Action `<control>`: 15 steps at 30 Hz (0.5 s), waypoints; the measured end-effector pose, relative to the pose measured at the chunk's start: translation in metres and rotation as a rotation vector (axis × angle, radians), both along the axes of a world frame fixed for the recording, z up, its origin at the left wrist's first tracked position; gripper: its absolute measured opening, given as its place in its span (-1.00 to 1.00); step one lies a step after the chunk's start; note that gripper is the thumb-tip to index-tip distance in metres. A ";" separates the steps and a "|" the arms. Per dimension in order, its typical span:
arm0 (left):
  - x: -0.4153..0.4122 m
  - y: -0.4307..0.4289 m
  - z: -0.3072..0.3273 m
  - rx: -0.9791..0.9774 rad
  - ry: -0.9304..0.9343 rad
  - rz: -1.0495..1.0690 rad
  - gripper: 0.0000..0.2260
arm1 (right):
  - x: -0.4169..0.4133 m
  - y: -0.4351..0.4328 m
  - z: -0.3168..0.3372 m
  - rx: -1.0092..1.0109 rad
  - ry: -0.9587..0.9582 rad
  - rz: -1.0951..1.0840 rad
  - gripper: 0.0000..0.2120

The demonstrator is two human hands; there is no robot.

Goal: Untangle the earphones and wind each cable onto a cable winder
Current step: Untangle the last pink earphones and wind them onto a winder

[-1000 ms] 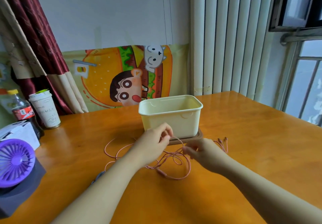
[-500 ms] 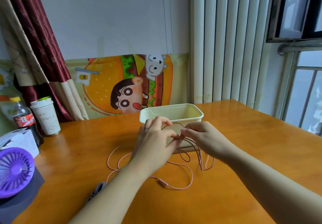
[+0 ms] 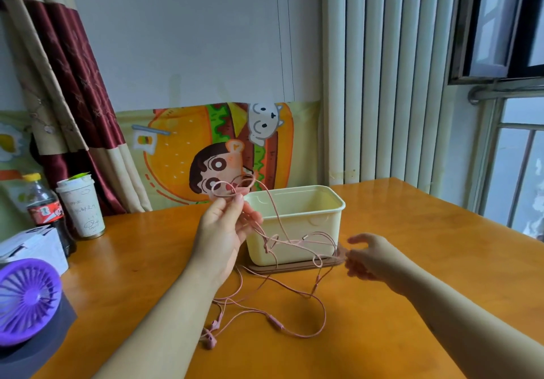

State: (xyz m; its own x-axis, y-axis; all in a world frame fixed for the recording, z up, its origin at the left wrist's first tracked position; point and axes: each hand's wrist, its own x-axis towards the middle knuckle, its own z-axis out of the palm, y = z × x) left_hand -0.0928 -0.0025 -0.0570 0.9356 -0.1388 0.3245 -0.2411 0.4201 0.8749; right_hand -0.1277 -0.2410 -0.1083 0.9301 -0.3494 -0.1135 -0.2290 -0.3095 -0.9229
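My left hand (image 3: 226,228) is raised above the table and pinches a bunch of loops of the pink earphone cable (image 3: 294,243). The tangle stretches from there down to the right, in front of the cream box. My right hand (image 3: 366,256) is low beside the box's right corner, its fingers curled around a strand at the tangle's end. More cable hangs onto the table, with the inline remote (image 3: 275,322) and the earbuds (image 3: 210,339) lying near my left forearm. No cable winder is in view.
A cream plastic box (image 3: 321,219) stands on its brown lid (image 3: 294,268) mid-table. At the left are a purple fan (image 3: 26,299), a white carton (image 3: 32,246), a cola bottle (image 3: 44,210) and a paper cup (image 3: 81,205). The orange table (image 3: 412,305) ends at the right by the window.
My hands were together at the tangle in front of the box. Now the left has lifted a bunch of loops up, and the right has pulled a strand out to the right.
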 end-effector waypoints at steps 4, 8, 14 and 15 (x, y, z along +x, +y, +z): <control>-0.004 -0.007 0.004 -0.010 0.014 -0.060 -0.82 | 0.000 0.005 -0.001 -0.609 0.182 0.251 -0.63; -0.006 -0.017 0.005 0.006 0.015 -0.094 -0.82 | -0.004 0.030 0.019 -0.765 -0.145 0.270 -0.47; -0.010 -0.026 0.008 0.067 -0.010 -0.121 -0.82 | -0.007 0.063 0.053 -0.522 -0.465 0.362 -0.56; -0.010 -0.026 0.008 0.081 -0.020 -0.121 -0.82 | -0.006 0.064 0.057 -0.545 -0.475 0.389 -0.67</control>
State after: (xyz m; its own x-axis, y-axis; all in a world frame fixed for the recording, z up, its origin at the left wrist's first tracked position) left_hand -0.1028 -0.0288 -0.0490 0.9042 -0.2761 0.3259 -0.2106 0.3757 0.9025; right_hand -0.1333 -0.1767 -0.0512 0.9021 0.1157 0.4156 0.3647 -0.7192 -0.5914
